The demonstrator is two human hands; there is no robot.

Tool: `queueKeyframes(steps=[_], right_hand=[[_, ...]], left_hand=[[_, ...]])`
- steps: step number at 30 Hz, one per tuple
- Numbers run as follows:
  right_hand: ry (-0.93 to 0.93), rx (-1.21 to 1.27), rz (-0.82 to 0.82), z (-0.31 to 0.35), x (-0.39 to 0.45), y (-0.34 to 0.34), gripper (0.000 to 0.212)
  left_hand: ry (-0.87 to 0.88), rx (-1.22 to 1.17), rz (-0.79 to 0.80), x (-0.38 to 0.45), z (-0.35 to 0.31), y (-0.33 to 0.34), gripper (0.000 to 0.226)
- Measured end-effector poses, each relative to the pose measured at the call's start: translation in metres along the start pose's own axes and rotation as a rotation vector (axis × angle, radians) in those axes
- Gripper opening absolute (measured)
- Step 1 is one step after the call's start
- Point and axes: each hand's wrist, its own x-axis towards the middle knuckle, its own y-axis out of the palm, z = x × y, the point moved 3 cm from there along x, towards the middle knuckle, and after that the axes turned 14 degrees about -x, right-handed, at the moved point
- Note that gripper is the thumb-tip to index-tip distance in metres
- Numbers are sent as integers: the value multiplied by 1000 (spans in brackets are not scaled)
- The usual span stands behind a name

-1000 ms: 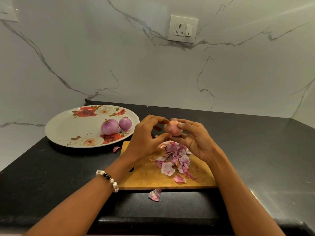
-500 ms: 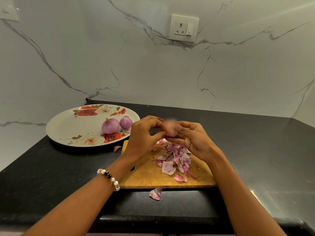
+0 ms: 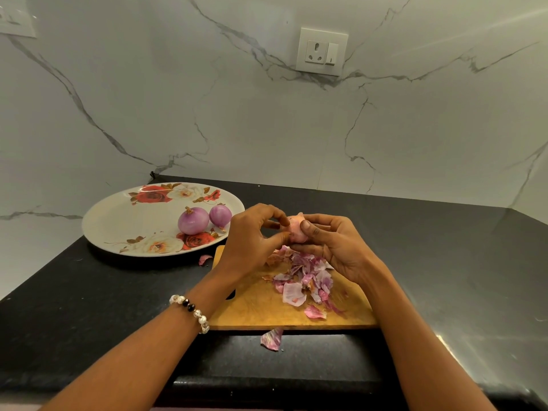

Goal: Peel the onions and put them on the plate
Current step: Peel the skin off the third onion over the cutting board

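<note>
Onion in hand: we are holding a small pinkish onion [image 3: 296,231] up over the far edge of the cutting board [image 3: 252,307], between both hands.
Right hand: our right hand [image 3: 335,247] is cupping the onion from the right, thumb curled over its front and fingers curled beneath it.
Left hand: our left hand [image 3: 252,241] is pinching at the onion's left side with curled fingertips and thumb — whether it is gripping loose skin or the bulb itself, we cannot tell. A beaded bracelet [image 3: 191,311] is sitting on that wrist.
Plate: the flowered plate [image 3: 118,221] is lying on the black counter [image 3: 74,307] to the left of the board, and it is carrying two peeled purple onions [image 3: 193,222] — the larger one just beside the smaller, near the plate's right rim.
Peels: a heap of purple and white skins [image 3: 302,277] is lying on the board under our hands; one scrap [image 3: 272,339] is resting on the counter just off the board's near edge, another [image 3: 204,258] between plate and board.
Wall: a socket with a switch [image 3: 321,51] is sitting on the marble backsplash.
</note>
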Motion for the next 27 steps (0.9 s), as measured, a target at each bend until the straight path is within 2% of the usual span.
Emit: queueKeyframes(steps=[9, 15, 23, 27], right_hand=[[-8, 1, -22, 2, -1, -1, 45], [22, 117, -70, 3, -1, -4, 23], [84, 161, -145, 5, -2, -4, 21], [113, 200, -166, 4, -3, -6, 24]], left_hand=[[16, 53, 60, 1, 4, 1, 15], [7, 1, 73, 3, 1, -2, 13], [-116, -8, -10, 2, 2, -3, 14], [-112, -26, -36, 3, 2, -5, 18]])
